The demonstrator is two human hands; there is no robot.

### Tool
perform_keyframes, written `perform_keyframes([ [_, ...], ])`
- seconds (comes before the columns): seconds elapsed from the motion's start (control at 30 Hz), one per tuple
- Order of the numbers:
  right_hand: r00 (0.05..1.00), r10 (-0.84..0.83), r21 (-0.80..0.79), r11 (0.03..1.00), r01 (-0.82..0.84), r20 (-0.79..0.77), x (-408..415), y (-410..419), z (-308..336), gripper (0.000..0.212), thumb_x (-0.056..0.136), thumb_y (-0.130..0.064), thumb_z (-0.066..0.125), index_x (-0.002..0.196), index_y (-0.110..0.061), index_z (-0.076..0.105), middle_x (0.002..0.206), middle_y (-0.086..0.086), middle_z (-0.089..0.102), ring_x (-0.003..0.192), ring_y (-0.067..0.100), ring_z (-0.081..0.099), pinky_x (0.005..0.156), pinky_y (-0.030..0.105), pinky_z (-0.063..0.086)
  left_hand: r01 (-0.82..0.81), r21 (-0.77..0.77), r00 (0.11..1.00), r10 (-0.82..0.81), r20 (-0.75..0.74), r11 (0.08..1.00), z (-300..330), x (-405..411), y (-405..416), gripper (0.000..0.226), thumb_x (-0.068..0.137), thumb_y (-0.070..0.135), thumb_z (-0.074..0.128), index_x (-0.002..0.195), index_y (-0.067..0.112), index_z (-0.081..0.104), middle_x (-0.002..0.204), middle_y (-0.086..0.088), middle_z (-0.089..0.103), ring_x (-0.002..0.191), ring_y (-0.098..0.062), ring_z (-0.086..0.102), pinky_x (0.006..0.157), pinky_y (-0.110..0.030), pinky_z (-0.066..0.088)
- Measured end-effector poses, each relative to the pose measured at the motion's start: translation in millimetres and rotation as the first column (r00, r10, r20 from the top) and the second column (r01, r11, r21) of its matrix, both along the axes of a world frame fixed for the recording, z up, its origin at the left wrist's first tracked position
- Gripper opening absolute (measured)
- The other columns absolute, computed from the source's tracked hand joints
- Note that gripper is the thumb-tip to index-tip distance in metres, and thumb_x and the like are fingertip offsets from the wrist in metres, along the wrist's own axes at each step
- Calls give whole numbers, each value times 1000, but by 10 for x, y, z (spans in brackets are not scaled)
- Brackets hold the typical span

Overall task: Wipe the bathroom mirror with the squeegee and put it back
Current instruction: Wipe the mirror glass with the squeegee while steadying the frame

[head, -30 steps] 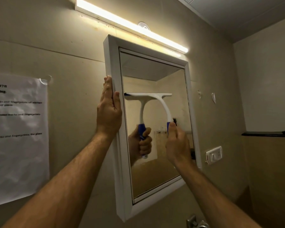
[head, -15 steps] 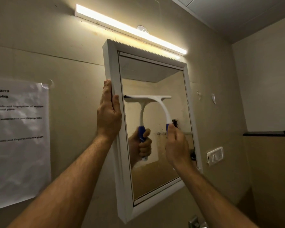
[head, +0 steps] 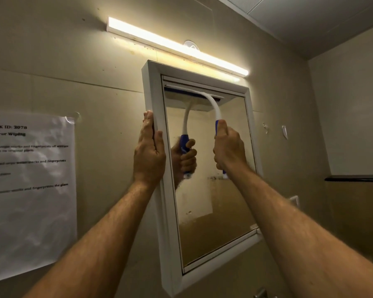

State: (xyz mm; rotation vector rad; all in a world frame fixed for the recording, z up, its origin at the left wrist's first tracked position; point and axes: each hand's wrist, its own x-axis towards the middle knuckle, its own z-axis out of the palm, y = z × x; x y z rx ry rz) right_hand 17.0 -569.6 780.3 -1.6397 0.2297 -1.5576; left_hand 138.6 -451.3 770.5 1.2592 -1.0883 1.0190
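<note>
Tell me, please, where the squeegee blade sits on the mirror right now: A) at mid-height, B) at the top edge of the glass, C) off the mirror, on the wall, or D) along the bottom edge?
B: the squeegee blade lies across the top of the mirror glass, just under the frame, its handle gripped by the right hand.

A white sheet of paper (head: 30, 190) taped to the wall left of the mirror carries the only readable print. Its top line reads "TASK ID: 3078", and the line beneath it reads "Mirror Wiping". Lower lines are blurred and cut off at the left edge; the fragments that can be made out are "and fingerprints off mirror", "watermarks and fingerprints" and "and fingerprints; the glass". The remaining words on the sheet are too smeared to read.
</note>
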Motion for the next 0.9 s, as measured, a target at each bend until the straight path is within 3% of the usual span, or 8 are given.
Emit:
perform_keyframes([
  [0.23,993,-109,-60,993,106,-54,3,-107,-686,43,96,-57,23,77,-28,49,64,-3,47,57,13,46,53,30,37,13,17,1000,-13,0,1000,-7,11,-6,52,108,23,34,158,18,18,165,2,19,152,-13,19,118,-22,20],
  [0.5,997,-38,-41,999,36,-66,-18,-81,-403,41,96,-58,24,78,-29,47,65,1,48,58,16,45,57,34,40,29,13,1000,-29,1,1000,-5,26,-10,52,108,23,34,158,19,18,165,3,19,152,-12,20,119,-25,22],
  [0.7,992,-60,-16,998,58,-107,-30,-104,-1085,53,88,-70,22,77,-27,52,57,-4,45,48,12,42,46,30,37,73,-3,997,-73,-18,997,-15,20,-14,52,108,24,34,158,20,19,165,4,19,152,-10,19,120,-26,22],
  [0.77,991,-23,2,1000,23,-130,-108,-70,-1253,63,78,-79,22,73,-24,51,55,-2,45,46,13,42,48,34,39,67,-6,997,-67,-26,998,-16,7,-19,52,108,23,35,158,20,19,165,4,20,152,-11,20,119,-26,22],
  [0.83,984,122,73,991,-113,-129,-303,199,-1142,67,73,-81,30,68,-17,47,55,4,40,40,13,41,50,36,42,73,-1,996,-73,-44,997,-18,-19,-14,52,108,23,34,158,20,19,165,4,19,152,-11,20,119,-26,22],
  [0.9,957,269,148,956,-252,-110,-474,367,-942,55,93,-54,35,64,-7,37,58,10,31,33,14,46,41,22,39,88,0,994,-88,-57,996,-18,-35,-12,52,108,23,34,158,20,19,165,4,19,152,-11,20,119,-26,23],
])
